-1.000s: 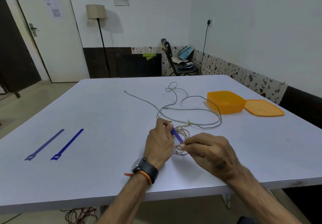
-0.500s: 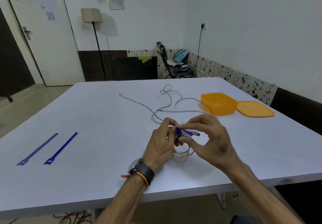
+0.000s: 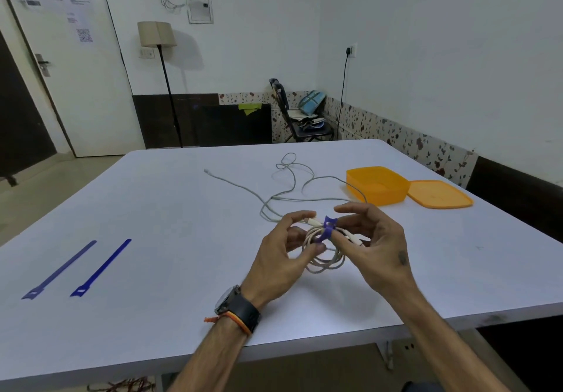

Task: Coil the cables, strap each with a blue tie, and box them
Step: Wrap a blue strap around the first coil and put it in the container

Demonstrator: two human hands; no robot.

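A small coil of white cable (image 3: 325, 256) hangs just above the white table (image 3: 170, 209), held between both hands. A blue tie (image 3: 326, 229) is looped around the top of the coil. My left hand (image 3: 281, 257) pinches the coil and the tie from the left. My right hand (image 3: 374, 241) grips the coil's right side with the cable ends, index finger raised. Behind them a loose grey cable (image 3: 292, 184) sprawls on the table. Two spare blue ties (image 3: 82, 268) lie flat at the left. An open orange box (image 3: 377, 184) stands at the right.
The orange lid (image 3: 438, 198) lies beside the box, near the table's right edge. The loose cable's far loop runs up against the box. A floor lamp, a door and a chair with a bag stand beyond the table.
Both hands lifted the coil off the table. The tie, earlier a straight strip held between the hands, is now wrapped around the coil.
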